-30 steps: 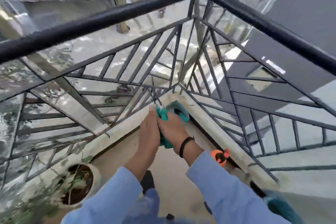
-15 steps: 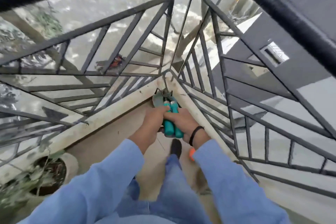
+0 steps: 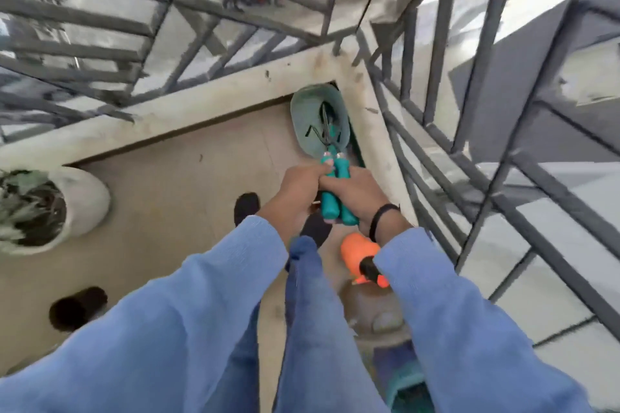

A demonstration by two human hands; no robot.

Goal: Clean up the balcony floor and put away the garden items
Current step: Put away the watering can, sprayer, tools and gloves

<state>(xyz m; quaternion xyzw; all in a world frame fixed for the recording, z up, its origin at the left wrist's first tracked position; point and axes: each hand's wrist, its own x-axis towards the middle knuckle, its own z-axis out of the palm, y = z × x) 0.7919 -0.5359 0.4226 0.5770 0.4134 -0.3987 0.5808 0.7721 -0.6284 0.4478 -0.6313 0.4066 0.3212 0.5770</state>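
Tool heads lowered into teal pot (image 3: pixel 307 117); left hand (image 3: pixel 295 191), right hand (image 3: pixel 357 193) fingers grasping teal-handled tools (image 3: pixel 335 188).

Grey metal railing (image 3: pixel 436 54) meets at balcony corner above pale ledge (image 3: pixel 188 111); street below blurred; black wristband (image 3: pixel 380 216); dark shoe (image 3: pixel 246 206) on floor

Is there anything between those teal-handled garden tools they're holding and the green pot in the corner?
Nothing visible. Both hands, left and right, grip the teal-handled tools, whose metal ends already reach over the open mouth of the green pot in the railing corner.
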